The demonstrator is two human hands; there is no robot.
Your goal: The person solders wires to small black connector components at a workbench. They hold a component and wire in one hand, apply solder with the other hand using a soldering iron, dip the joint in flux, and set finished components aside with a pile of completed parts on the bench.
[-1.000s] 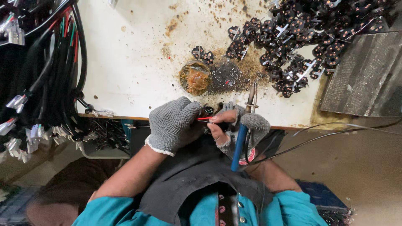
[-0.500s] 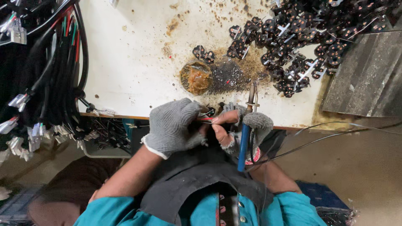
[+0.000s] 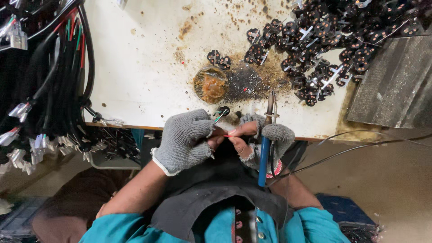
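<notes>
My left hand (image 3: pixel 186 138), in a grey knit glove, pinches a thin red wire (image 3: pixel 228 135) at the front edge of the white worktable (image 3: pixel 139 67). A green wire runs up from it to a small round black part (image 3: pixel 222 110). My right hand (image 3: pixel 265 137), in a fingerless grey glove, touches the same red wire with bare fingertips. That hand also grips a blue-handled soldering iron (image 3: pixel 265 150), its tip (image 3: pixel 270 100) pointing away over the table. Both hands meet just below the table's edge.
A round tin of brown flux (image 3: pixel 210 84) and a dark smear of solder debris (image 3: pixel 245 84) lie just beyond the hands. Several black round parts (image 3: pixel 324 45) are heaped at the back right. Bundled cables with connectors (image 3: pixel 40 81) hang at left. A grey slab (image 3: pixel 396 85) sits at right.
The hands and the soldering iron stay almost still at the table's edge. The view has shifted only slightly.
</notes>
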